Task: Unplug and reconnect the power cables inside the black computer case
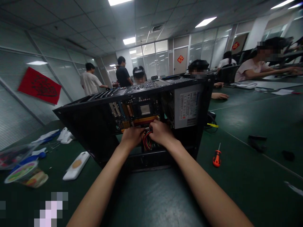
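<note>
Head view, and the case (94, 126) stands open mid-frame — board (134, 108) and power supply (187, 108) already in place inside. Just below centre, left hand (131, 137) and right hand (162, 131) meet at the cables (147, 142), fingers curled in; whether either grips them, I can't tell. Looks partway along: cables bunched up, plugs seated or not hidden — screwdriver (216, 158) lying untouched, lower right.
</note>
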The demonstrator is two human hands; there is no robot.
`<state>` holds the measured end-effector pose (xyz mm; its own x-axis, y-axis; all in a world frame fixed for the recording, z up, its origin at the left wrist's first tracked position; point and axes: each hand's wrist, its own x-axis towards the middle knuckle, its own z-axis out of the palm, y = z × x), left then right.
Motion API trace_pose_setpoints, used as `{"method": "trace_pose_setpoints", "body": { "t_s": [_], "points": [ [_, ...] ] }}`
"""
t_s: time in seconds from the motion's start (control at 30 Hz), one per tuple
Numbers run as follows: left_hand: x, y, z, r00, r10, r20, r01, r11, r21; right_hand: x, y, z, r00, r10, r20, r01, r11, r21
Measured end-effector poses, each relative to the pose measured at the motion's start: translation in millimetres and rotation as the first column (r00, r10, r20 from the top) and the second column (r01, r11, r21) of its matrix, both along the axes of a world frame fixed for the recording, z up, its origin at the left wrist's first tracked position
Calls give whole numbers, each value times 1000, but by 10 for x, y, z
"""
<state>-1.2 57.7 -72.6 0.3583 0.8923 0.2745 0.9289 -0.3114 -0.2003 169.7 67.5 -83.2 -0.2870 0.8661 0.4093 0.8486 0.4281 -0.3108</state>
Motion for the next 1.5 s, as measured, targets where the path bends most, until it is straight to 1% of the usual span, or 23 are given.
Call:
{"method": "trace_pose_setpoints", "body": {
  "t_s": [0.13,0.23,0.37,0.47,0.57,0.73,0.93,1.1,1.2,1.27,1.33,1.4,1.5],
  "points": [
    [11,6,-15,1000,3,15,-4,1000,18,-24,3,-23,999,3,48,-2,1000,-21],
    [26,4,-19,999,36,4,-36,999,8,-27,2,-32,996,3,93,1,999,-48],
    [36,-19,-16,998,69,3,-69,997,30,-20,-4,-40,991,2,135,7,998,-69],
    [35,-29,-17,997,74,-5,-73,997,33,-18,-11,-52,992,4,128,3,999,-53],
    [30,-16,-24,999,49,-7,-49,998,30,-22,-8,-63,992,8,127,-1,999,-52],
    [25,18,-32,998,57,2,-57,998,20,-23,11,-78,992,10,129,-4,999,-50],
    [54,47,-21,993,116,-5,-116,993,27,-3,-10,-82,993,27,115,-25,999,-23],
    [70,78,-24,993,114,-21,-113,993,31,-9,-16,-73,996,41,77,-39,999,-29],
    [72,81,-35,991,136,-14,-135,990,28,-16,-8,-78,997,47,68,-44,998,-43],
    [69,74,-46,990,143,8,-143,989,27,-16,-8,-82,996,50,68,-47,998,-40],
    [59,63,-61,987,150,64,-152,988,29,-9,-11,-82,996,48,76,-45,998,-32],
    [40,52,-78,968,176,180,-181,983,10,2,-12,-78,995,44,92,-42,999,-26],
    [-2,42,-105,910,194,367,-191,981,-44,18,-4,-71,992,54,113,-53,999,-12]
  ]
}}
